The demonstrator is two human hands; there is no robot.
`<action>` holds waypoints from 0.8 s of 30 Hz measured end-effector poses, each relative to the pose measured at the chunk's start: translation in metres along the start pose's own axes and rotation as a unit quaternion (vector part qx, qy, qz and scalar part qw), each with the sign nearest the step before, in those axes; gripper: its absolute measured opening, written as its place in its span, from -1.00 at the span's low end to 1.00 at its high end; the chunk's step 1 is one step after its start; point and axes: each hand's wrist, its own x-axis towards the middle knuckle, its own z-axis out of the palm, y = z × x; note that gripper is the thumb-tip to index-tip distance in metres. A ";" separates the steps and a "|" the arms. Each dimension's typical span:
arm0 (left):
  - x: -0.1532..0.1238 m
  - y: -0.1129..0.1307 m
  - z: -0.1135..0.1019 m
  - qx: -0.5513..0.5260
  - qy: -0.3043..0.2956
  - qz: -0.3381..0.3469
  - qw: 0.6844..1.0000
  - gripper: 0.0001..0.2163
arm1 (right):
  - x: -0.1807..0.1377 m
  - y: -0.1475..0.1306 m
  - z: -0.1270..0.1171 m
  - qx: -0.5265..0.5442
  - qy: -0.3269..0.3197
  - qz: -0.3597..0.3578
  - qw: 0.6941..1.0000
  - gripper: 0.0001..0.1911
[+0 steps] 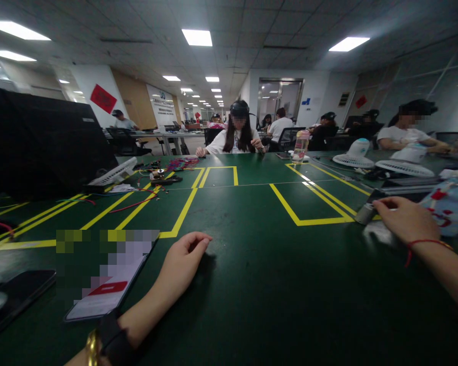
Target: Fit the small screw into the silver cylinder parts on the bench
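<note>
My left hand (183, 259) rests on the green table (252, 284) with its fingers curled loosely inward, holding nothing I can see. A phone with a lit screen (110, 284) lies just left of that forearm. My right hand (404, 218) is out at the right, fingers bent over the end of a small grey cylindrical object (366, 213) lying on the table; how firmly it grips is unclear. A red string circles my right wrist, and a dark watch and gold bangle sit on my left.
Yellow tape lines (309, 203) mark boxes on the table. A dark phone (19, 290) lies at far left, a black monitor (41, 142) behind it. Wires and parts (156, 178), desk fans (354, 155), a bottle (301, 145) and a patterned bag (452, 203) stand farther off. People sit opposite.
</note>
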 end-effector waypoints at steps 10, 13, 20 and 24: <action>0.001 -0.002 0.001 0.001 0.000 0.006 1.000 -0.76 | 0.002 -0.004 0.006 0.040 0.037 -0.038 0.998 -0.52; 0.001 -0.002 0.001 0.003 -0.001 0.005 1.000 -0.76 | 0.000 -0.006 0.006 0.042 0.023 -0.061 0.997 -0.55; -0.002 0.003 -0.001 0.006 -0.007 0.003 1.000 -0.75 | -0.006 -0.012 -0.002 0.050 0.004 -0.051 0.997 -0.55; -0.003 0.004 -0.001 0.002 0.000 0.007 1.000 -0.75 | -0.007 -0.015 -0.006 0.055 -0.017 -0.040 0.998 -0.59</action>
